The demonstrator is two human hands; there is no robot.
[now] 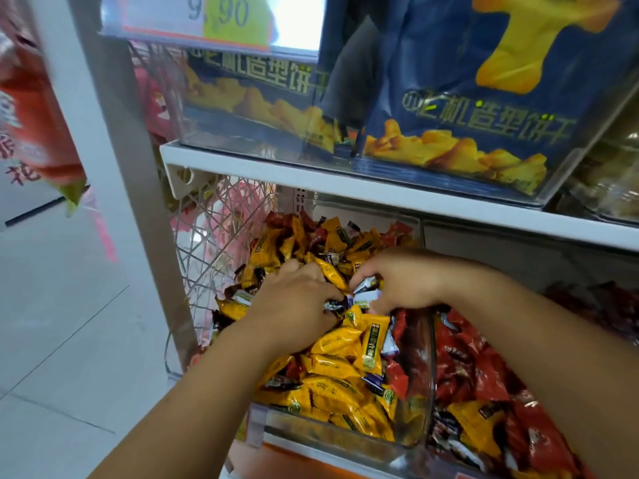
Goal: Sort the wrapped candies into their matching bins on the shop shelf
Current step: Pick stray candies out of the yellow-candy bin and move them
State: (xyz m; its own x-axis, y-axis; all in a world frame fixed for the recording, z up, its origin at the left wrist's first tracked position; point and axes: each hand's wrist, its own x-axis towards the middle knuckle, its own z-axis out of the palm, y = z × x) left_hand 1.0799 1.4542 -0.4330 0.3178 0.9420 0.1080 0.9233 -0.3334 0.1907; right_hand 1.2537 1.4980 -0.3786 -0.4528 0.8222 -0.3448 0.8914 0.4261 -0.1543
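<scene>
Wrapped candies [345,350], mostly yellow, are lying heaped in a clear bin [429,375] beneath a white shelf board [345,181]. Both hands are digging into the heap. The left hand [297,300] is gripping purple-wrapped pieces [335,304], and the right hand [403,281] is pinching a white-and-purple candy [366,283].

Head-worn view (close), down onto bin [345,439]

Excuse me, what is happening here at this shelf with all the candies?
A person is sorting candies on the lower shelf. Both hands are down in a clear bin filled mostly with yellow candies. The left hand and the right hand each have a grip on small purple-and-white candies mixed into the pile. Beyond the bin's right wall lie mostly red candies.
</scene>
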